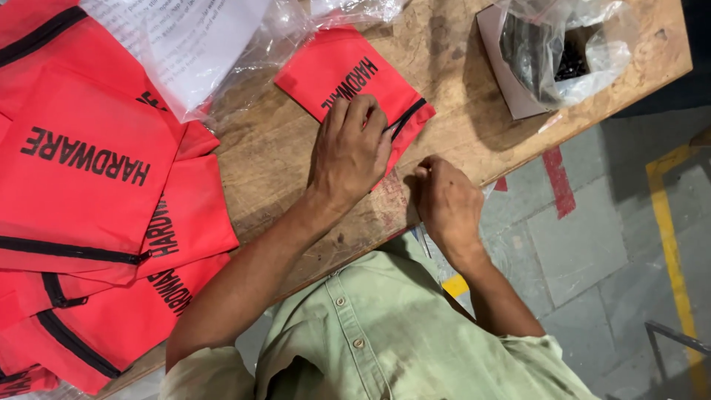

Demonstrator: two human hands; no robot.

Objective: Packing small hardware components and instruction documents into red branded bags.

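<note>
red zip pouch [337, 74] flat on wooden table [459, 59], black lettering, black zipper at one edge, left hand [349, 152] fingers spread flat pressing it, right hand [444, 204] curled just beside its corner, grip unclear

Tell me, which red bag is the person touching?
The single red zip pouch lying alone in the middle of the wooden table, under the left hand. The other red pouches lie heaped at the table's far side, untouched.
</note>
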